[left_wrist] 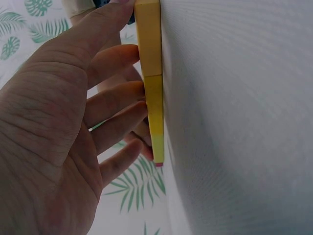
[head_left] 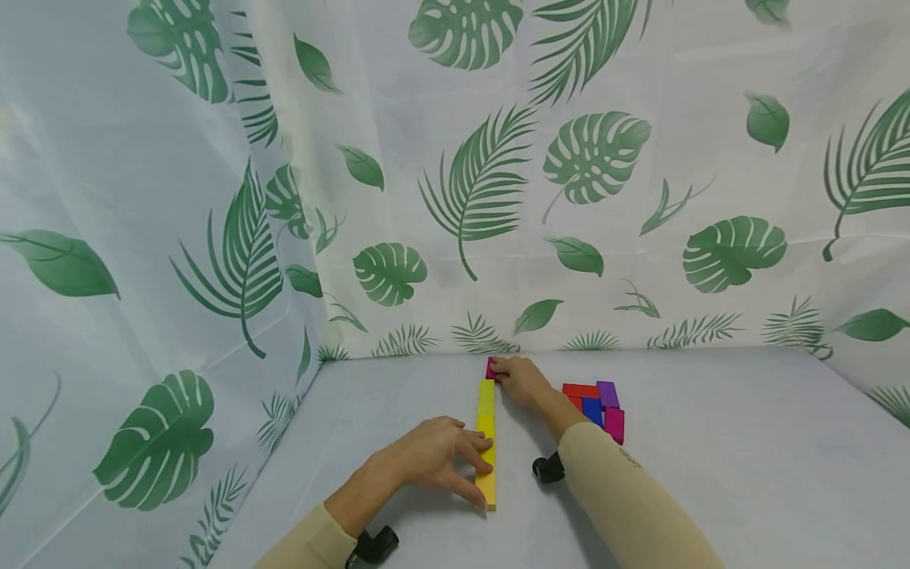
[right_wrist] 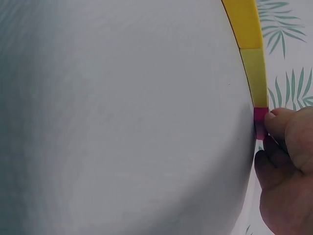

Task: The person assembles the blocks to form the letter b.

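Note:
A straight row of blocks runs away from me on the table: an orange-yellow block (left_wrist: 149, 39) nearest, then a yellow block (left_wrist: 155, 107), then a pale yellow block (head_left: 486, 397). At the far end of the row is a magenta block (right_wrist: 260, 122), which my right hand (head_left: 524, 382) pinches between thumb and fingers. In the right wrist view it meets the end of the pale yellow block. My left hand (head_left: 444, 456) is spread beside the near part of the row, its fingertips touching the blocks' side and its thumb by the near end.
Right of the row lies a cluster of blocks, partly hidden by my right forearm: a red block (head_left: 580, 390), a blue block (head_left: 592, 411), a purple block (head_left: 607, 393) and another magenta block (head_left: 614, 425). A leaf-patterned curtain (head_left: 498, 300) borders the white table (head_left: 746, 474).

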### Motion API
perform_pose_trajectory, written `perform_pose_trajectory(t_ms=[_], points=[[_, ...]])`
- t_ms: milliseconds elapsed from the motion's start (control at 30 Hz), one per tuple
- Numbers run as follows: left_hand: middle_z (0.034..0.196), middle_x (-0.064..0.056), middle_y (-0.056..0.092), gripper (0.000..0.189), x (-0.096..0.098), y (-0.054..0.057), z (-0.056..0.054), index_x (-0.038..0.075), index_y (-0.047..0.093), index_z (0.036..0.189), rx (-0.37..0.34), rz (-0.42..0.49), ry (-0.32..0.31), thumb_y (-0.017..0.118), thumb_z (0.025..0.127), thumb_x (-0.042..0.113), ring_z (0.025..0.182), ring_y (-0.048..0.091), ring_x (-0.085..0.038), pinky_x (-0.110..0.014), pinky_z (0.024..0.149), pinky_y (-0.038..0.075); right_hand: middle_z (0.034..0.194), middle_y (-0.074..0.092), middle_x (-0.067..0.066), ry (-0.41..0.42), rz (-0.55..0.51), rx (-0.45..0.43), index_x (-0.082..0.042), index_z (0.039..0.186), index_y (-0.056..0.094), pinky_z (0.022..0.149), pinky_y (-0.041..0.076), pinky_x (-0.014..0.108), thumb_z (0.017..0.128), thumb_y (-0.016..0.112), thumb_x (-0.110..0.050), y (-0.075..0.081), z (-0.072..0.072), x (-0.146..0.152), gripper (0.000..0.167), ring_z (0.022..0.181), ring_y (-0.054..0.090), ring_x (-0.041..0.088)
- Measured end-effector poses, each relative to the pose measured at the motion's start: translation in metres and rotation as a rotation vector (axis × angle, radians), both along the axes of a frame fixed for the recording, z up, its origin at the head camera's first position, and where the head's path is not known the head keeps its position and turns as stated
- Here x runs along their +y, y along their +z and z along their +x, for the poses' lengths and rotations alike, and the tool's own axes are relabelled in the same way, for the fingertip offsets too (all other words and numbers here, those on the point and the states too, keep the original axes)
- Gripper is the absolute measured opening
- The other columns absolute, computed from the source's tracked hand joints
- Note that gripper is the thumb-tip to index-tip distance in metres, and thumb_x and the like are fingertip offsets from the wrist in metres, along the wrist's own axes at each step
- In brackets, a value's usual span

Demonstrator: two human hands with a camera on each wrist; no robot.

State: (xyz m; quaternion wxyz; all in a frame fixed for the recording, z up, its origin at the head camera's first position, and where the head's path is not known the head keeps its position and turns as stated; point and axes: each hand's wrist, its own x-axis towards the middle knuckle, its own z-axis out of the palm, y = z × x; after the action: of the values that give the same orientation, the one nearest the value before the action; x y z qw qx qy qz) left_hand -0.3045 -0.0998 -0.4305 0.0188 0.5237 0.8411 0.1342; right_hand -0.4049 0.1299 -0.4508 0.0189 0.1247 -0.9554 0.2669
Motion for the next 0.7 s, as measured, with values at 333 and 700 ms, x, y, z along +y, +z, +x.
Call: perform_pose_trajectory(t_ms=[333, 700], points=[[0.139, 0.004, 0.067, 0.049, 0.0000, -0.0007, -0.0004, 0.032, 0.081, 0.115, 0.015, 0.000, -0.010, 0.079, 0.080, 0.066, 0.132, 0.059, -0.001, -0.037, 0.116, 0.047, 0.146, 0.061, 0.019, -0.017, -0.041, -0.044, -0.012, 0.145, 0.063, 0.115, 0.047, 0.054, 0.107, 0.057, -0.012, -0.0034, -0.0051, 0.0003, 0.038, 0.131, 0.056, 0.037], [0.140, 0.004, 0.067, 0.050, -0.0002, 0.0012, -0.0001, 0.032, 0.081, 0.117, 0.005, -0.016, 0.006, 0.078, 0.081, 0.067, 0.133, 0.059, -0.002, -0.040, 0.117, 0.047, 0.146, 0.062, 0.018, 0.008, -0.063, -0.011, -0.009, 0.143, 0.064, 0.116, 0.045, 0.054, 0.107, 0.056, -0.012, -0.0046, -0.0087, -0.0021, 0.037, 0.135, 0.055, 0.039]])
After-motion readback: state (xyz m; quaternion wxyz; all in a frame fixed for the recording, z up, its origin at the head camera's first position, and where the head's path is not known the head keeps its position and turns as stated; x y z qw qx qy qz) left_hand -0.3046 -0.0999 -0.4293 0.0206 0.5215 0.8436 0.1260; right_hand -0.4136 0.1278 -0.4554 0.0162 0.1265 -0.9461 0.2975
